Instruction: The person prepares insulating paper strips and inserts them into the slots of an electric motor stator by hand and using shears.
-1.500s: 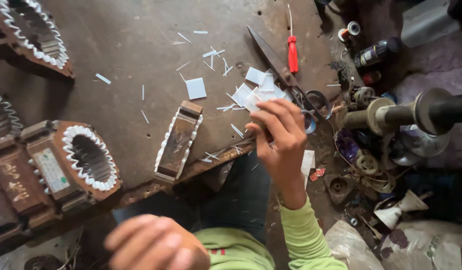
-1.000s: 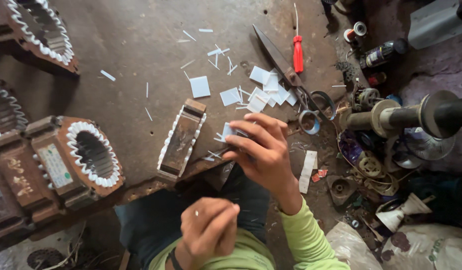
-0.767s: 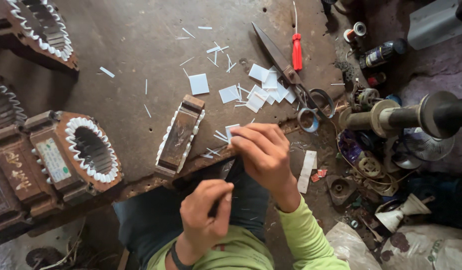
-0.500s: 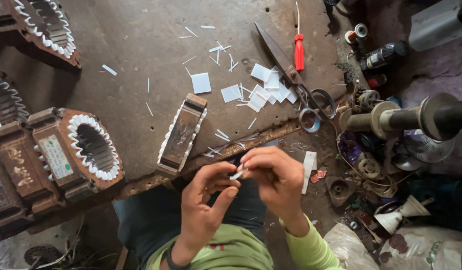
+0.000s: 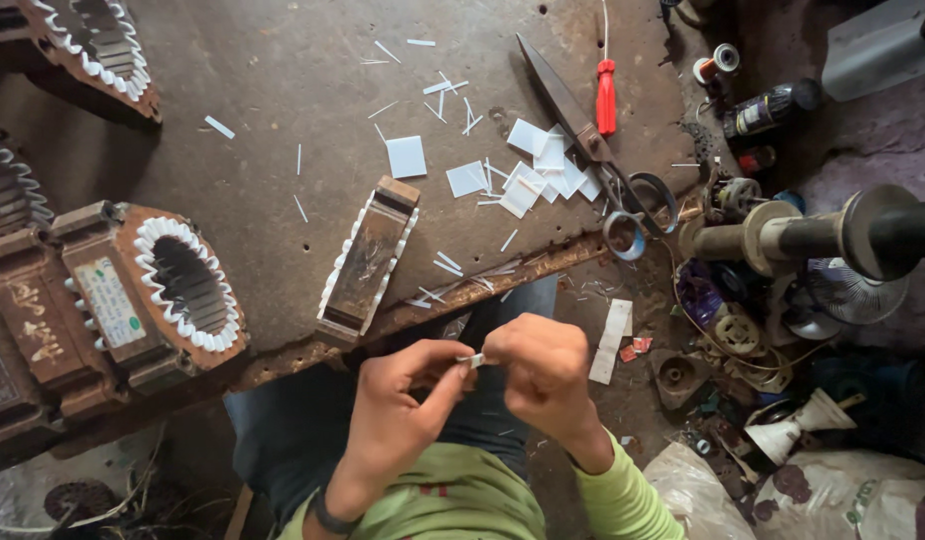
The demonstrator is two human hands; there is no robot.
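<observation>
My left hand [image 5: 408, 400] and my right hand [image 5: 543, 375] meet over my lap, below the table's front edge. Together they pinch a small white paper piece [image 5: 475, 359] between their fingertips. On the table above them lies a brown stator segment [image 5: 368, 260] edged with white paper. Further back sits a pile of white paper squares [image 5: 538, 172], with thin white strips scattered around.
Large scissors [image 5: 588, 140] and a red-handled screwdriver [image 5: 606, 95] lie at the table's right. A motor stator [image 5: 178, 290] with white slot liners stands at left, another [image 5: 98, 45] at the far left corner. A metal spindle [image 5: 813, 235] and cluttered parts fill the floor at right.
My right hand picked a paper piece from the table and drew back to my lap. My left hand rose to meet it, and both now hold the piece.
</observation>
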